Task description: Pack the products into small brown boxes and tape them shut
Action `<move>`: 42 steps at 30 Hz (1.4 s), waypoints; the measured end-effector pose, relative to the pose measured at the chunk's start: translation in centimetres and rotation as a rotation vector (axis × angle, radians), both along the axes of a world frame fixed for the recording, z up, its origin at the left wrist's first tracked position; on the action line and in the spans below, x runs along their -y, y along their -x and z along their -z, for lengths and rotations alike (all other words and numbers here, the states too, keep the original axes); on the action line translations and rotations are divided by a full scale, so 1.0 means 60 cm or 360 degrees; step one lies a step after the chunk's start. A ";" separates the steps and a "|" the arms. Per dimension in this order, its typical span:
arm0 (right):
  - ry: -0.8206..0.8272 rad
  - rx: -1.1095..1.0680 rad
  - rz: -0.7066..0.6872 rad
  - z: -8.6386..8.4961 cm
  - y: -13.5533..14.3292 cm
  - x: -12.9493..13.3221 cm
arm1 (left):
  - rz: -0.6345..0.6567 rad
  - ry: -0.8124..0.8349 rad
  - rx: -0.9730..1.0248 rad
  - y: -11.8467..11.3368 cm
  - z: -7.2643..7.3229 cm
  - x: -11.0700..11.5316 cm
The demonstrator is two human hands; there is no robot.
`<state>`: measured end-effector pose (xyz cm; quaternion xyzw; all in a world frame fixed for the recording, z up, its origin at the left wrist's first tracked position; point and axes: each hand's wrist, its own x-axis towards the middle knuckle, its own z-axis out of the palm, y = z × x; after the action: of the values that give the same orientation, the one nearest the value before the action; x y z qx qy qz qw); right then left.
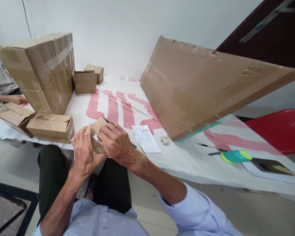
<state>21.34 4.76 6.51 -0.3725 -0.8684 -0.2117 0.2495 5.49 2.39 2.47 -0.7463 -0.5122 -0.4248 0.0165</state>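
A small brown cardboard box (pixel 98 124) is held up over the table's front edge, above my lap. My left hand (pixel 85 149) is wrapped around its left side and underneath. My right hand (pixel 119 144) reaches across the box, fingers bent and pinched on a small white label with a blue border (pixel 95 137), which lies against the box's face. Part of the box is hidden behind my fingers. To the right of my hands lies a white sheet of labels (pixel 146 139) with blue outlines, and beside it a small clear roll of tape (pixel 165 141).
Large taped cartons (pixel 49 68) stand at the left, with small boxes (pixel 50 127) before and behind them. A big cardboard panel (pixel 199 85) leans at the right. Further right are a teal and yellow object (pixel 236 156), a phone (pixel 272 166) and a red chair (pixel 280 131). Another person's hand (pixel 17 99) is far left.
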 end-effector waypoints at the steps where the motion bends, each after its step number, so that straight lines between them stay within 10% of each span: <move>1: 0.0027 0.0006 0.0011 -0.002 -0.002 0.001 | -0.0009 0.0001 0.0000 -0.001 -0.001 0.000; 34: 0.0206 0.0134 0.0131 -0.013 0.005 0.017 | 0.0056 0.0011 -0.0027 -0.006 -0.001 -0.001; 42: 0.0400 -0.0457 -0.0025 -0.023 -0.012 0.008 | -0.0002 -0.0024 -0.0060 -0.015 -0.008 0.000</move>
<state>22.04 4.29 7.90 -0.4203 -0.8464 -0.0443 0.3241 6.37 2.38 2.95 -0.7537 -0.5090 -0.4144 0.0319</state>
